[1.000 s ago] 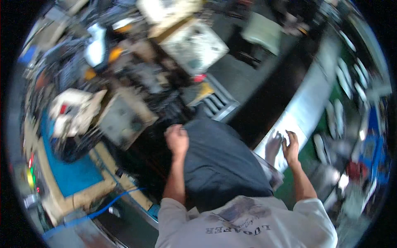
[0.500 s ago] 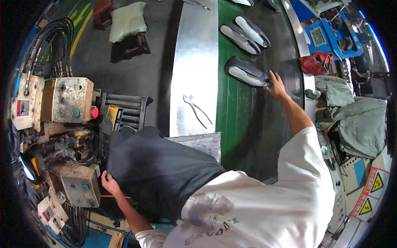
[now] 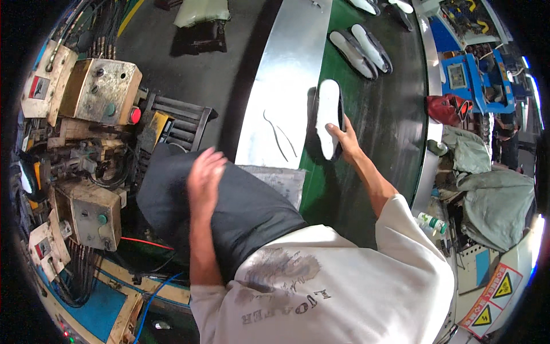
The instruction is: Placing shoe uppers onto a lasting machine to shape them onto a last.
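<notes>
My right hand (image 3: 345, 139) grips a dark shoe (image 3: 329, 117), thumb across its pale, flat underside and fingers around the dark edge. The shoe is raised over the green conveyor belt with its sole side toward me. My left hand (image 3: 206, 175) is over my dark-clad thigh, slightly blurred, its fingers stretched out and holding nothing. Between the hands, a pair of pincers (image 3: 279, 135) lies on the shiny metal ledge, its head washed out by glare. Farther up the belt, two more shoes (image 3: 362, 53) lie side by side, pale undersides up.
The belt (image 3: 389, 132) runs away from me. At left stand a machine control box (image 3: 103, 94) with a red button and a slatted black rack (image 3: 179, 121). A red bag (image 3: 447, 109) and grey-green cloths (image 3: 495, 206) lie right of the belt.
My right hand has lifted the nearest shoe off the belt, brought it closer and turned it upright. My left hand has moved from beside the machine to over my thigh. The view has shifted.
</notes>
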`<state>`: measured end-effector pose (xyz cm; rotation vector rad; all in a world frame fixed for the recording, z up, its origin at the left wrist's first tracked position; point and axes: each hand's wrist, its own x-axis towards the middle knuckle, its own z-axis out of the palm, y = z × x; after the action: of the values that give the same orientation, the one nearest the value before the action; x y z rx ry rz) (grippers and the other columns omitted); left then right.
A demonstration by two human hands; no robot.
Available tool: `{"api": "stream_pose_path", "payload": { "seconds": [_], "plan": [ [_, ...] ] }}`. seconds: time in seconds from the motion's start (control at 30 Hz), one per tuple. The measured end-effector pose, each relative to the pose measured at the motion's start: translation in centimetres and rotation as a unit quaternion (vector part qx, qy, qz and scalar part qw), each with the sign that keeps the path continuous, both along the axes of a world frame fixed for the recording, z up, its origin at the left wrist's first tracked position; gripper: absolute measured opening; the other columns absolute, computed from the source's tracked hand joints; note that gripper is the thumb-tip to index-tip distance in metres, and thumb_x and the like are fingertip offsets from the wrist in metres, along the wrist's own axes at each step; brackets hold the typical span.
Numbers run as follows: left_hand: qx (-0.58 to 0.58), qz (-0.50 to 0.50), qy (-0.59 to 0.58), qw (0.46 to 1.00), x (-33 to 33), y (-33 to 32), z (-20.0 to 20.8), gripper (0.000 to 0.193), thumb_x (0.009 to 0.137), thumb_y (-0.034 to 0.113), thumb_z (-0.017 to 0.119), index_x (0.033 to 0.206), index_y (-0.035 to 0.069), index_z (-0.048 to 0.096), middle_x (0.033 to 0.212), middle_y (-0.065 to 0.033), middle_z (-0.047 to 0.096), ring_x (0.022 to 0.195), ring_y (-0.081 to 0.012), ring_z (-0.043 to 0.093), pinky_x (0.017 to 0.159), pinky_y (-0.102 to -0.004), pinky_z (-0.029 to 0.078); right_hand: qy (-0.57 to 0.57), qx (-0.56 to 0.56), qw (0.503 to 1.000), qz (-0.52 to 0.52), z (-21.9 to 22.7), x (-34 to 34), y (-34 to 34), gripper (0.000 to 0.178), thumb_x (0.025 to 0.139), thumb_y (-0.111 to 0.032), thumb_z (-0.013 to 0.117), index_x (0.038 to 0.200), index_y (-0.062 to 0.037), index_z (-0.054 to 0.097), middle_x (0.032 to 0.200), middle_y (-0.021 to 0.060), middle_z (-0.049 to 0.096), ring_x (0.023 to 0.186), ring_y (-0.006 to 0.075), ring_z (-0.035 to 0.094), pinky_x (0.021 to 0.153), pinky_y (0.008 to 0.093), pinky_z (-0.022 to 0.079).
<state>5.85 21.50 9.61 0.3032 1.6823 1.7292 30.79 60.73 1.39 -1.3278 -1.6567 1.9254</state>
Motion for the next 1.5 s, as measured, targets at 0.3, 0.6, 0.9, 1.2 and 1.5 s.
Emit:
{"api": "stream_pose_path", "payload": {
  "seconds": [0.3, 0.6, 0.9, 1.2, 1.5],
  "plan": [
    [0.125, 0.022, 0.003, 0.992, -1.9, 3.1, 4.6, 0.068, 0.103, 0.013, 0.074, 0.159, -0.007, 0.042, 0.149, -0.0181, 0.059, 0.135, -0.0237, 0.059, 0.114, -0.0375, 0.048, 0.14, -0.003, 0.966, 0.218, 12.4, -14.5, -20.0, 0.106, 0.088, -0.036, 0.091, 0.167, 0.0027, 0.033, 0.157, 0.0235, 0.053, 0.146, 0.0323, 0.051, 0.123, 0.043, 0.04],
    [0.023, 0.083, 0.071, 0.994, -2.7, -16.6, 5.3, 0.044, 0.102, -0.001, 0.06, 0.146, -0.006, 0.057, 0.125, -0.0075, 0.071, 0.114, -0.0122, 0.067, 0.1, -0.0288, 0.053, 0.11, -0.169, 0.901, 0.385, 14.1, -20.3, -31.7, 0.104, 0.087, -0.024, 0.092, 0.168, 0.0028, 0.032, 0.15, 0.0209, 0.06, 0.134, 0.0294, 0.062, 0.115, 0.0403, 0.049],
    [0.059, 0.198, -0.104, 0.973, 4.1, -17.5, 5.9, 0.066, 0.1, -0.002, 0.059, 0.163, 0.003, 0.039, 0.146, -0.0126, 0.061, 0.132, -0.0228, 0.062, 0.106, -0.0395, 0.056, 0.11, -0.126, 0.87, 0.464, 12.3, -20.0, -34.9, 0.101, 0.09, -0.024, 0.09, 0.168, 0.0014, 0.032, 0.152, 0.0241, 0.057, 0.136, 0.0303, 0.06, 0.116, 0.0394, 0.049],
    [0.071, 0.208, -0.171, 0.961, 4.1, -16.2, 5.8, 0.087, 0.086, -0.013, 0.047, 0.169, 0.004, 0.03, 0.156, -0.0185, 0.055, 0.14, -0.0312, 0.061, 0.11, -0.0491, 0.057, 0.101, -0.181, 0.869, 0.449, 12.0, -19.2, -33.7, 0.103, 0.09, -0.025, 0.091, 0.168, 0.0035, 0.031, 0.152, 0.0258, 0.058, 0.137, 0.0307, 0.06, 0.115, 0.0392, 0.049],
    [0.085, 0.216, -0.168, 0.958, 6.8, -15.4, 5.7, 0.089, 0.088, -0.016, 0.052, 0.171, 0.005, 0.026, 0.158, -0.0142, 0.051, 0.149, -0.0242, 0.049, 0.123, -0.0393, 0.039, 0.089, -0.184, 0.864, 0.46, 12.1, -17.9, -33.3, 0.101, 0.091, -0.024, 0.089, 0.169, 0.0014, 0.03, 0.157, 0.0229, 0.052, 0.145, 0.031, 0.053, 0.122, 0.0421, 0.042]
  ]
}}
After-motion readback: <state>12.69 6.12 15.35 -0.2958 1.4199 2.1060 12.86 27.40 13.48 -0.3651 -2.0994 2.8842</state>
